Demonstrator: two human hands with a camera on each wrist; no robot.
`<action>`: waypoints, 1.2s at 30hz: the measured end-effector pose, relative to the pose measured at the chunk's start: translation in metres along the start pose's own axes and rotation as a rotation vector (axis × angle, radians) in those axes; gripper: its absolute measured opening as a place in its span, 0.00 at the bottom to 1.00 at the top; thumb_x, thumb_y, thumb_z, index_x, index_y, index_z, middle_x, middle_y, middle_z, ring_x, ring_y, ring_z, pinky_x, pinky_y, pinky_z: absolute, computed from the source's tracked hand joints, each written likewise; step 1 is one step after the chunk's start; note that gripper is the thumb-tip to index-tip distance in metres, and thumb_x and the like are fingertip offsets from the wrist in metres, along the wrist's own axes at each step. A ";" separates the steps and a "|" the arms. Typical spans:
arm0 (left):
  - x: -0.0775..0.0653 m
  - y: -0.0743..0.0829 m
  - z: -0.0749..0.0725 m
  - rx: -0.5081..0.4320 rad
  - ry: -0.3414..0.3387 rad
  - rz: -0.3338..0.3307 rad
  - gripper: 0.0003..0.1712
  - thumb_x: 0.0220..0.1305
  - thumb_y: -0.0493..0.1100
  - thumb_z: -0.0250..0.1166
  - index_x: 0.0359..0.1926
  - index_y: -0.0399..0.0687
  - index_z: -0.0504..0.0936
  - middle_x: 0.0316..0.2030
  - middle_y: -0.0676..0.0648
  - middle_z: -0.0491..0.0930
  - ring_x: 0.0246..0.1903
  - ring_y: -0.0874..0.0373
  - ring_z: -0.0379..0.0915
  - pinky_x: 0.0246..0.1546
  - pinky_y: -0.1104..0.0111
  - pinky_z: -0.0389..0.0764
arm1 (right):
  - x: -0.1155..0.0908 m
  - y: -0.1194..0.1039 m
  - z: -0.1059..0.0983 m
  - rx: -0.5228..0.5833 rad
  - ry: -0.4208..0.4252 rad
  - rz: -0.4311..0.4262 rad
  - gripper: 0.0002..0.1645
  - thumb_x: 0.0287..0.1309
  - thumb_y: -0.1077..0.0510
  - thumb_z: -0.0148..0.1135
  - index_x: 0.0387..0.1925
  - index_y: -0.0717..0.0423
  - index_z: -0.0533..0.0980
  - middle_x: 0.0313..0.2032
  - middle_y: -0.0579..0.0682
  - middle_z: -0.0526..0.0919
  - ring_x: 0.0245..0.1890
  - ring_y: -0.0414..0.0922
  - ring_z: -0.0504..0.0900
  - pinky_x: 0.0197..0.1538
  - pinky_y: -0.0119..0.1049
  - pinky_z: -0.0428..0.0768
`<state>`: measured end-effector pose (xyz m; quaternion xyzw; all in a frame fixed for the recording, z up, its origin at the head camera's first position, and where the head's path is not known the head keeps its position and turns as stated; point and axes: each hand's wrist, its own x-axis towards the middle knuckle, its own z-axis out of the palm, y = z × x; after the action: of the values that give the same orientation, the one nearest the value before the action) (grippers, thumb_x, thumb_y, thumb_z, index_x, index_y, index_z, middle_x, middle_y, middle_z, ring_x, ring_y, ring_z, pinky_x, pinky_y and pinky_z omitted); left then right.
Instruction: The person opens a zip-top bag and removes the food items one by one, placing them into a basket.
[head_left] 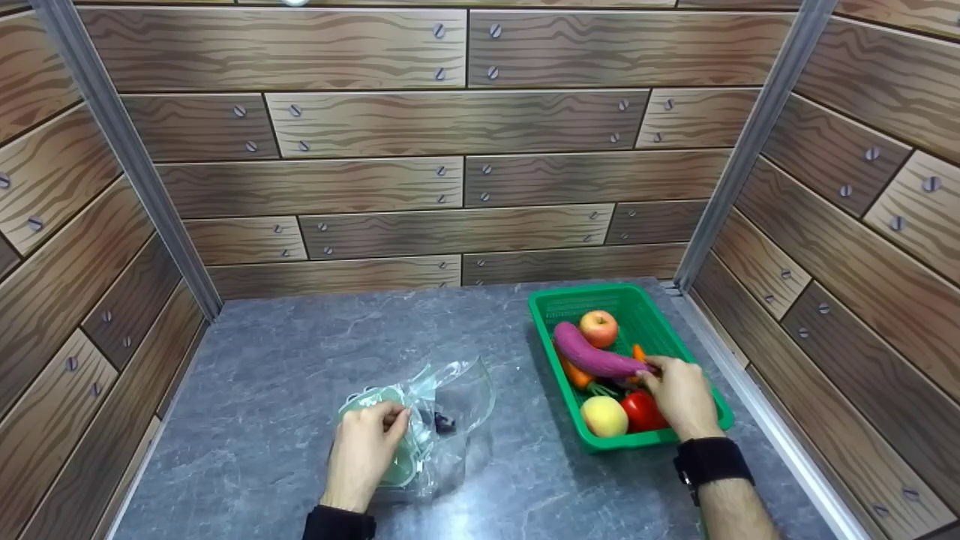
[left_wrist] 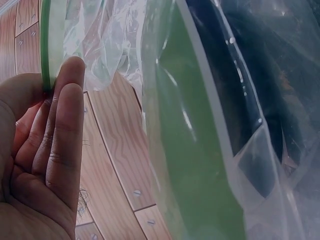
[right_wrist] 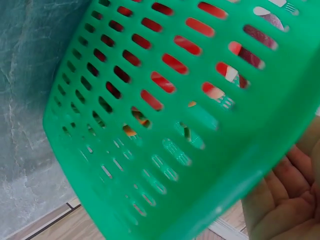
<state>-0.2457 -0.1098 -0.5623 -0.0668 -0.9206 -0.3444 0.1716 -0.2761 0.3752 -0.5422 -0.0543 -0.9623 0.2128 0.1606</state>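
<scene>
My left hand point(head_left: 365, 448) pinches the edge of a clear plastic bag point(head_left: 456, 397) with a green panel, which lies on the tabletop. In the left wrist view, a green strip point(left_wrist: 45, 45) along the bag's edge is between thumb and fingers point(left_wrist: 67, 115). A small dark patch point(head_left: 444, 423) shows through the film. My right hand point(head_left: 682, 397) reaches into a green basket point(head_left: 589, 441) and pinches the right end of a curved purple eggplant point(head_left: 600, 360). In the right wrist view, the basket's slotted wall point(right_wrist: 200, 150) hides the eggplant's held end.
Around the eggplant in the basket are a red-yellow apple point(head_left: 598, 329), a carrot point(head_left: 576, 375), a pale yellow fruit point(head_left: 604, 417) and a shiny red tomato point(head_left: 643, 412). The grey tabletop point(head_left: 300, 352) is enclosed by wood-patterned walls point(head_left: 375, 120) at the back and both sides.
</scene>
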 end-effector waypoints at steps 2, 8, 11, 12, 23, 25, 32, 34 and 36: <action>0.000 0.000 0.000 0.002 0.002 0.002 0.06 0.69 0.47 0.72 0.34 0.56 0.92 0.26 0.57 0.89 0.23 0.71 0.79 0.24 0.75 0.77 | 0.000 -0.001 -0.001 -0.006 0.004 -0.003 0.21 0.69 0.57 0.69 0.59 0.61 0.83 0.51 0.65 0.90 0.50 0.64 0.89 0.52 0.59 0.86; 0.000 0.001 0.001 0.005 0.010 0.012 0.05 0.68 0.46 0.73 0.33 0.56 0.92 0.25 0.58 0.89 0.22 0.72 0.78 0.24 0.76 0.77 | -0.001 -0.005 -0.005 -0.007 0.033 -0.009 0.23 0.69 0.55 0.69 0.61 0.59 0.82 0.52 0.66 0.89 0.51 0.65 0.88 0.52 0.61 0.85; 0.000 0.001 0.001 0.003 0.016 0.016 0.05 0.68 0.46 0.73 0.33 0.56 0.92 0.25 0.58 0.89 0.23 0.72 0.78 0.24 0.76 0.78 | -0.001 -0.006 -0.007 -0.009 0.040 -0.009 0.23 0.69 0.55 0.69 0.62 0.58 0.82 0.52 0.65 0.89 0.51 0.65 0.88 0.51 0.61 0.85; 0.000 0.001 0.001 0.002 0.017 0.017 0.05 0.68 0.46 0.73 0.33 0.56 0.92 0.25 0.58 0.89 0.23 0.71 0.78 0.24 0.76 0.78 | -0.001 -0.006 -0.007 -0.009 0.042 -0.009 0.23 0.69 0.55 0.69 0.62 0.58 0.82 0.53 0.65 0.89 0.51 0.65 0.88 0.51 0.61 0.85; 0.000 0.002 0.002 0.004 0.017 0.006 0.05 0.67 0.46 0.73 0.34 0.56 0.92 0.26 0.57 0.90 0.24 0.70 0.81 0.25 0.75 0.80 | -0.004 -0.019 -0.005 0.014 0.059 -0.058 0.23 0.68 0.53 0.70 0.62 0.56 0.83 0.55 0.63 0.89 0.51 0.63 0.89 0.48 0.59 0.87; 0.000 0.002 0.002 0.004 0.016 0.004 0.05 0.67 0.47 0.73 0.34 0.56 0.92 0.27 0.57 0.90 0.24 0.70 0.80 0.25 0.75 0.79 | -0.005 -0.024 -0.005 0.020 0.053 -0.066 0.23 0.68 0.53 0.70 0.62 0.55 0.83 0.56 0.62 0.89 0.36 0.59 0.90 0.38 0.52 0.86; 0.000 0.003 0.002 0.003 0.000 -0.003 0.05 0.68 0.47 0.73 0.34 0.56 0.92 0.27 0.57 0.90 0.24 0.71 0.80 0.25 0.75 0.79 | -0.008 -0.047 -0.004 0.049 0.056 -0.134 0.23 0.67 0.53 0.72 0.61 0.53 0.84 0.54 0.62 0.90 0.38 0.54 0.91 0.36 0.47 0.86; 0.001 0.003 0.002 0.005 -0.001 -0.005 0.05 0.68 0.47 0.72 0.34 0.56 0.92 0.27 0.57 0.90 0.25 0.70 0.81 0.25 0.75 0.79 | -0.009 -0.054 -0.003 0.055 0.052 -0.152 0.23 0.67 0.52 0.72 0.61 0.53 0.84 0.53 0.61 0.90 0.45 0.57 0.91 0.43 0.53 0.88; 0.001 0.004 0.003 0.006 -0.001 -0.008 0.05 0.68 0.47 0.72 0.34 0.56 0.92 0.27 0.57 0.90 0.25 0.70 0.81 0.26 0.74 0.80 | -0.010 -0.060 -0.001 0.064 0.044 -0.168 0.24 0.67 0.51 0.72 0.61 0.53 0.84 0.53 0.60 0.90 0.47 0.59 0.91 0.46 0.55 0.87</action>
<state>-0.2464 -0.1054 -0.5615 -0.0626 -0.9219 -0.3425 0.1697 -0.2684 0.3196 -0.5181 0.0272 -0.9524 0.2279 0.2006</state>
